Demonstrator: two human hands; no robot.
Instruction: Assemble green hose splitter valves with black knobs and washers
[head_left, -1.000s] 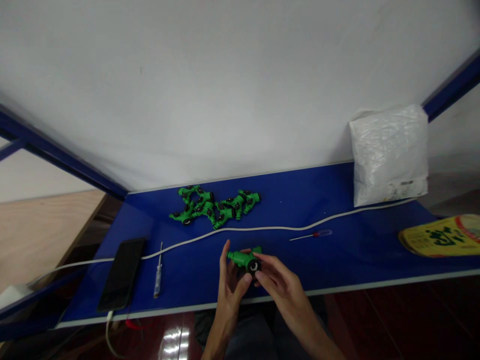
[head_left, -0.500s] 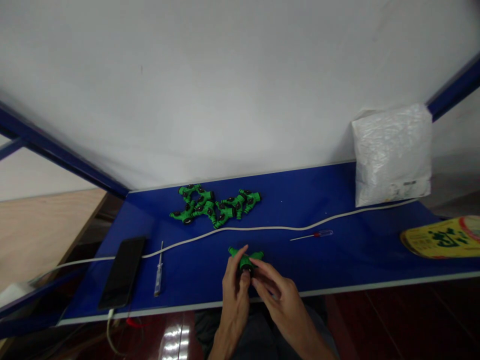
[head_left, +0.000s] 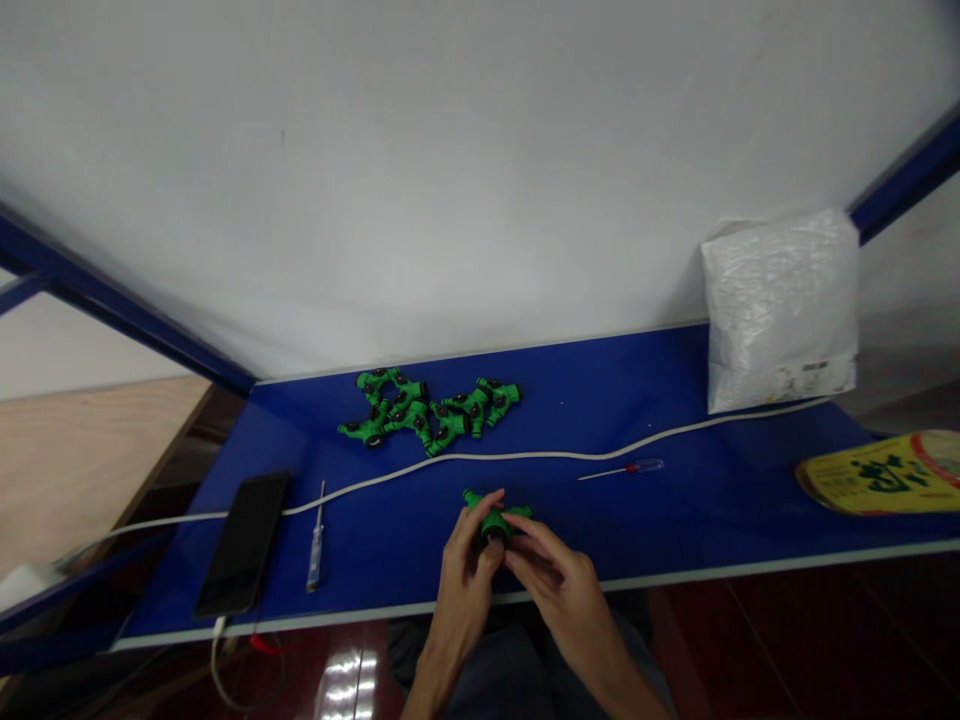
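Note:
A green Y-shaped fitting [head_left: 496,522] is held near the front edge of the blue table, its two arms pointing away from me. My left hand [head_left: 469,565] grips it from the left, with the thumb at its near end. From the right, my right hand [head_left: 551,570] pinches the same fitting, fingertips close to the left thumb. The fingers partly hide its near end. Several similar green fittings [head_left: 409,412] with black parts lie in a cluster farther back on the table.
A white cable [head_left: 540,456] crosses the blue table [head_left: 600,370]. A black phone [head_left: 244,545] and a clear screwdriver [head_left: 315,555] lie left; a red-and-clear screwdriver [head_left: 641,466] lies right. Farther right are a white wrapped package [head_left: 781,310] and a yellow container [head_left: 881,478].
The held fitting has shifted slightly right and turned a little. Both hands have changed their finger positions slightly around it.

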